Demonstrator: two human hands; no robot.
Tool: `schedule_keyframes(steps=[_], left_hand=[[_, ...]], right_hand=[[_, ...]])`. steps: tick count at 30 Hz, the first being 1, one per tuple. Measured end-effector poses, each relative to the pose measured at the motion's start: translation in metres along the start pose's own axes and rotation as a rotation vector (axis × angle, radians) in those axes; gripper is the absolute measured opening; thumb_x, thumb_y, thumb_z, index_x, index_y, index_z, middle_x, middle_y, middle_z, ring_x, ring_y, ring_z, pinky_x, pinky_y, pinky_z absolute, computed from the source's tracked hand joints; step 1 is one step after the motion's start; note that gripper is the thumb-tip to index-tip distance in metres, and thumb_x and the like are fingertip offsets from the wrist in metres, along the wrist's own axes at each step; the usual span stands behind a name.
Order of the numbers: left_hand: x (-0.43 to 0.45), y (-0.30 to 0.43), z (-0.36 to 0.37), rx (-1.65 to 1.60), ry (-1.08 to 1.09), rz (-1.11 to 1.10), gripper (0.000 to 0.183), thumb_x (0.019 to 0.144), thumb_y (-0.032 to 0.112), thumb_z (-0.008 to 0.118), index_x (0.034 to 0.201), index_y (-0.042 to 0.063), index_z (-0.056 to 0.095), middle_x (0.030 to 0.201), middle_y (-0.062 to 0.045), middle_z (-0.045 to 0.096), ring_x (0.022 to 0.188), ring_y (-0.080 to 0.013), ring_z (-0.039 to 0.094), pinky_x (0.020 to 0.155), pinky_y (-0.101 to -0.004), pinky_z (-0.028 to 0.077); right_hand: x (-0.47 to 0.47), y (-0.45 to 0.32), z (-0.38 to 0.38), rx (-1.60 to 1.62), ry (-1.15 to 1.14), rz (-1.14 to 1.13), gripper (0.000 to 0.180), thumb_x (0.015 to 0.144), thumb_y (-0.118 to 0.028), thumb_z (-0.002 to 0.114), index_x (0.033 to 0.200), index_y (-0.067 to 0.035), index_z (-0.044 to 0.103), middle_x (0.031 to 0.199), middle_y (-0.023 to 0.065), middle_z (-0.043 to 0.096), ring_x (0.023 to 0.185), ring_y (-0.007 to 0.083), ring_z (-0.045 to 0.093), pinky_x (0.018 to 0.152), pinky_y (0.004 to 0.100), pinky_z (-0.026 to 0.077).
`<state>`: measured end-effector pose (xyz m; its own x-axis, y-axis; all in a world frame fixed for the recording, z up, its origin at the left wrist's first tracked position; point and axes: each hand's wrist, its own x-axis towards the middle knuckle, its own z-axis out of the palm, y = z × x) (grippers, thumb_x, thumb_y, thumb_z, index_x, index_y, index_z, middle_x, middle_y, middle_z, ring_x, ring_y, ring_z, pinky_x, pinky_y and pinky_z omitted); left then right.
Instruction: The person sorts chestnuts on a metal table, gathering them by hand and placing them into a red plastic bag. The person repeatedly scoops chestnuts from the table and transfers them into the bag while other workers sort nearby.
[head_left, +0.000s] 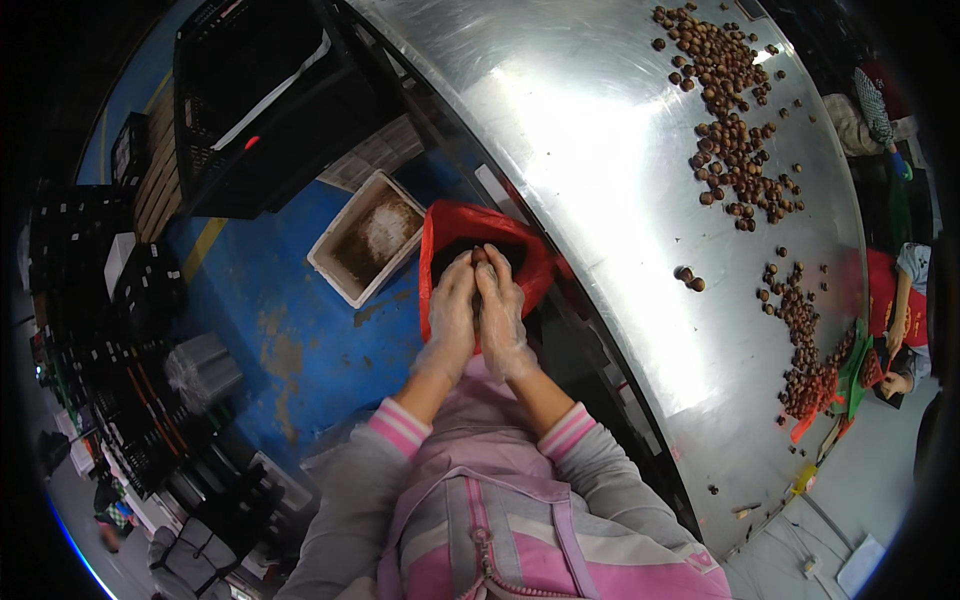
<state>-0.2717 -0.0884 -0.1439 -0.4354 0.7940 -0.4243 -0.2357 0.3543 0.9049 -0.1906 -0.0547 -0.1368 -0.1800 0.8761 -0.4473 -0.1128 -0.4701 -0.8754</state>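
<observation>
My left hand (448, 307) and my right hand (502, 311), both in clear thin gloves, are cupped side by side over the mouth of a red plastic bag (429, 270). Between the fingertips a brown chestnut (478, 256) shows; whatever else lies in the palms is mostly hidden. The bag hangs open beside the edge of a shiny metal table (555, 187), its inside dark and partly covered by my hands. On the table, a few chestnuts (688, 278) lie apart from the larger heap (731, 142) farther off.
A dirty white foam box (322, 255) stands on the blue floor left of the bag. Black plastic crates (247, 172) rise behind it. Across the table a co-worker's hands (894, 360) are at a green scoop-like holder (851, 379) and a red net bag (814, 401), near more chestnuts (799, 322).
</observation>
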Motion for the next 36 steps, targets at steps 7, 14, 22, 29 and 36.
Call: schedule_keyframes(steps=[7, 14, 22, 29, 36], left_hand=[[0.021, -0.017, -0.026, -0.006, 0.06, -0.388, 0.074, 0.105, 0.057, 0.039, 0.152, 0.0, 0.045, 0.157, -0.017, 0.045, 0.146, -0.0252, 0.04, 0.12, -0.0338, 0.028], [0.021, 0.049, 0.031, 0.339, 0.24, 0.314, 0.026, 0.1, 0.021, 0.062, 0.118, 0.004, 0.067, 0.115, -0.008, 0.07, 0.101, -0.0218, 0.065, 0.089, -0.0385, 0.05], [0.113, 0.155, 0.073, 0.945, 0.202, 0.758, 0.033, 0.09, 0.024, 0.071, 0.117, 0.006, 0.067, 0.135, -0.02, 0.057, 0.123, -0.0377, 0.056, 0.111, -0.0468, 0.042], [0.221, 0.183, 0.072, 1.336, 0.287, 0.794, 0.03, 0.095, 0.02, 0.06, 0.12, 0.003, 0.064, 0.124, -0.021, 0.059, 0.127, -0.0416, 0.049, 0.11, -0.0534, 0.04], [0.295, 0.124, 0.067, 1.475, 0.777, 0.557, 0.041, 0.097, 0.015, 0.056, 0.135, 0.001, 0.055, 0.138, -0.021, 0.053, 0.131, -0.0408, 0.048, 0.116, -0.0522, 0.034]], right_hand=[[-0.002, -0.03, -0.025, -0.444, -0.034, -0.019, 0.048, 0.105, -0.034, 0.054, 0.138, 0.001, 0.06, 0.119, 0.0153, 0.069, 0.111, 0.0214, 0.064, 0.098, 0.0334, 0.049], [-0.052, -0.126, -0.108, -0.169, -0.198, -0.233, 0.025, 0.101, -0.016, 0.058, 0.111, 0.005, 0.068, 0.103, 0.013, 0.071, 0.093, 0.0179, 0.065, 0.089, 0.0314, 0.052], [0.004, -0.196, -0.205, -0.174, 0.099, -0.305, 0.019, 0.101, -0.013, 0.064, 0.1, 0.004, 0.072, 0.096, 0.0105, 0.07, 0.085, 0.017, 0.065, 0.081, 0.0312, 0.054], [0.151, -0.273, -0.249, -0.819, 0.098, -0.664, 0.022, 0.097, -0.017, 0.066, 0.105, 0.002, 0.073, 0.096, 0.0147, 0.073, 0.085, 0.0218, 0.071, 0.079, 0.0335, 0.056], [0.345, -0.372, -0.25, -1.242, 0.2, -0.849, 0.047, 0.095, -0.039, 0.067, 0.126, -0.004, 0.066, 0.126, 0.0205, 0.065, 0.121, 0.0362, 0.06, 0.106, 0.0458, 0.046]])
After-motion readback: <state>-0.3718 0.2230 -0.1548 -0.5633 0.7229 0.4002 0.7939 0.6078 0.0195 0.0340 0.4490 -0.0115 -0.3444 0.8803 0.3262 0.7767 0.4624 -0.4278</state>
